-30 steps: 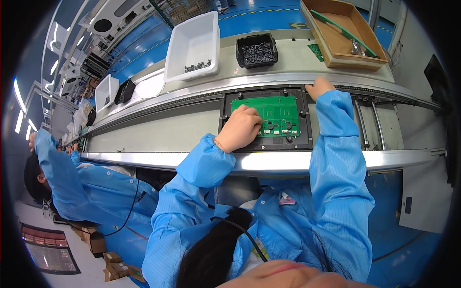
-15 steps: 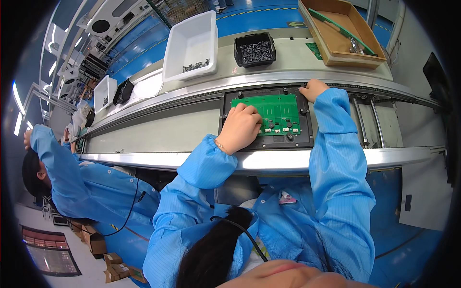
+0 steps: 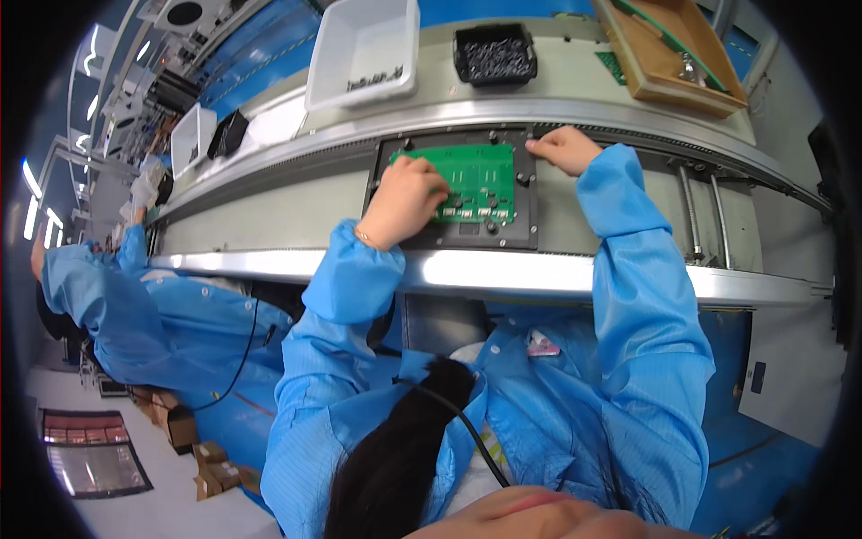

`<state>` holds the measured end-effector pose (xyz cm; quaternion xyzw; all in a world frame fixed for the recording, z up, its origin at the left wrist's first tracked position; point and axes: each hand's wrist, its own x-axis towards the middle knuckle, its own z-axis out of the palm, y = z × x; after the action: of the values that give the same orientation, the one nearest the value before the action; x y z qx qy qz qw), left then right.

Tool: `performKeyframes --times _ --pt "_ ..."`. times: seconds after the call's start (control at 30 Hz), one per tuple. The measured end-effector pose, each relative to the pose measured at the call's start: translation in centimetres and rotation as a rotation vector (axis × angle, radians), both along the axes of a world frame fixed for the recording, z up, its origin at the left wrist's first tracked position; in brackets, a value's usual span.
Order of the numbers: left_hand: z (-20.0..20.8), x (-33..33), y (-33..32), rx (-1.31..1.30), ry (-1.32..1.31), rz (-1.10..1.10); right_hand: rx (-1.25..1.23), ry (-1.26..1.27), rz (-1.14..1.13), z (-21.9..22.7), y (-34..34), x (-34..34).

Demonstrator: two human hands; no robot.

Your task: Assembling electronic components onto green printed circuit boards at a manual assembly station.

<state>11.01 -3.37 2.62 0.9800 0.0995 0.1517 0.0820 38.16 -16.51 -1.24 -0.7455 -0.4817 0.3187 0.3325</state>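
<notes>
A green circuit board (image 3: 485,171) with white connectors and small black parts along its near side lies in a black carrier frame (image 3: 525,225) between the rails. My left hand (image 3: 409,199) rests over the board's left part. Its fingers are bent and closed, and the hand hides whatever lies under the fingertips. At the carrier's far right corner is my right hand (image 3: 567,150), with its fingers drawn together and their tips on the frame's edge. Most of the palm hangs off to the right of the carrier.
Beyond the far rail stand a white bin (image 3: 364,54) with a few dark parts, a black tray (image 3: 495,56) full of small dark parts, and a wooden box (image 3: 664,63) holding a green strip. A near metal rail (image 3: 503,269) crosses before me. A co-worker's blue sleeve (image 3: 90,278) shows at left.
The carrier with the board has shifted left along the rails, my left hand moving with it. My right hand has also moved left, staying at the far right corner. The view has tilted slightly.
</notes>
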Motion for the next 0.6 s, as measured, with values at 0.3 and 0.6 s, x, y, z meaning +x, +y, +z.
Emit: performKeyframes --times 0.3,0.6 --pt "-0.2 -1.8 0.6 -0.304 -0.026 0.096 -0.142 0.178 -0.184 0.2 0.7 -0.4" --pt "-0.7 -1.2 0.9 -0.083 0.056 0.031 -0.126 0.102 -0.244 0.4 0.8 -0.2"
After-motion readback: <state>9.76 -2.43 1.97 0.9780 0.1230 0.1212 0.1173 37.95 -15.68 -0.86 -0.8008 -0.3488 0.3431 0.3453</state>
